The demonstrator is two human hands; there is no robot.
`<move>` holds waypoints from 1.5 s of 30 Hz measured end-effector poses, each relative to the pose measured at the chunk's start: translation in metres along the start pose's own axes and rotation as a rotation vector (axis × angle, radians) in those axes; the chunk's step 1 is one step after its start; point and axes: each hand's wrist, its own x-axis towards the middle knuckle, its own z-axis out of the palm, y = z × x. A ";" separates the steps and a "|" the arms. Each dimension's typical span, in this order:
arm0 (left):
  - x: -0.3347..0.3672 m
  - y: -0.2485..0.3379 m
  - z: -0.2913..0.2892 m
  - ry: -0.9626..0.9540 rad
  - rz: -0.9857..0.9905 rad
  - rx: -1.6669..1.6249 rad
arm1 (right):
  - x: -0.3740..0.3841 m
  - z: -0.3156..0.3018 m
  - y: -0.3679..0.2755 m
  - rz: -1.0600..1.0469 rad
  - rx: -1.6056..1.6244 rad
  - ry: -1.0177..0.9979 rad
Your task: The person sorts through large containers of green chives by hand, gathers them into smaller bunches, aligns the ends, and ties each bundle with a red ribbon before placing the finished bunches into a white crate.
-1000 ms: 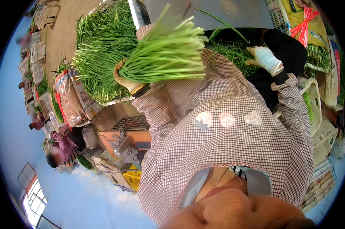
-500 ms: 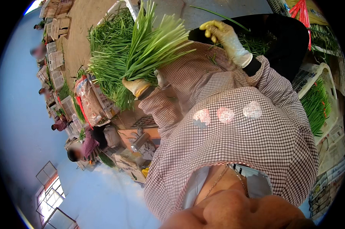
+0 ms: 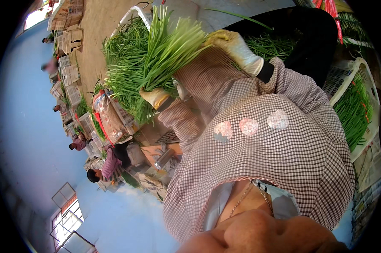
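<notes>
A thick bunch of garlic chives (image 3: 167, 52) fans out in front of me, pale ends pointing up and to the right. My left hand (image 3: 154, 98), in a dirty white and yellow glove, is closed around its lower part. At the pale stalk ends on the right, my right hand (image 3: 232, 47), gloved the same way, has its fingers drawn together on the stalks; exactly how many it pinches is hidden. Under and behind the bunch, more chives (image 3: 125, 52) fill a white crate (image 3: 133, 13). A single loose stalk (image 3: 241, 17) lies beyond my right hand.
Loose chives (image 3: 268, 47) lie by my dark-trousered leg (image 3: 317, 31). At right stands a white basket (image 3: 365, 69) of chive bundles (image 3: 351, 114) with red ties. A stuffed sack (image 3: 108, 116) sits at left. Farther off, a person in a striped top (image 3: 110, 164) and others work among crates.
My right hand has moved left to the pale stalk ends, and its fingers have closed there. My left hand still grips the bunch. The whole view has shifted slightly.
</notes>
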 end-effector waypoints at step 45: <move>0.023 0.069 0.025 -1.350 0.151 -0.968 | 0.017 -0.052 -0.012 0.178 0.025 -0.380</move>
